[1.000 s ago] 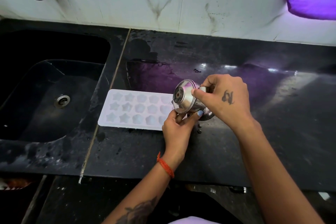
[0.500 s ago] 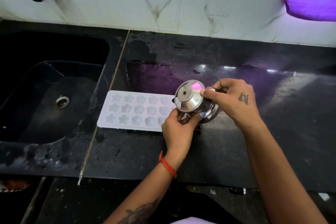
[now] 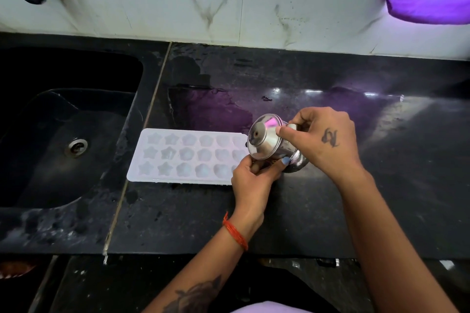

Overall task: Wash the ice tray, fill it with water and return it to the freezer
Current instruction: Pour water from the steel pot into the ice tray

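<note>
Both hands grip a tilted steel pot (image 3: pixel 269 143) over the ice tray (image 3: pixel 188 156).
Left hand (image 3: pixel 253 180) holds its rim from below, right hand (image 3: pixel 323 140) its body; the tray lies by the surface's (image 3: pixel 330 211) sink-side edge.

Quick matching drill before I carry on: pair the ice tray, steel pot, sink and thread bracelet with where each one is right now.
Things:
1. ice tray
2. steel pot
3. sink
4. thread bracelet

Places:
A. on the left wrist
B. set into the counter at far left
C. flat on the black counter, beside the sink
D. tilted on its side, gripped by the left hand and right hand

Pairs: 1-C, 2-D, 3-B, 4-A
</note>
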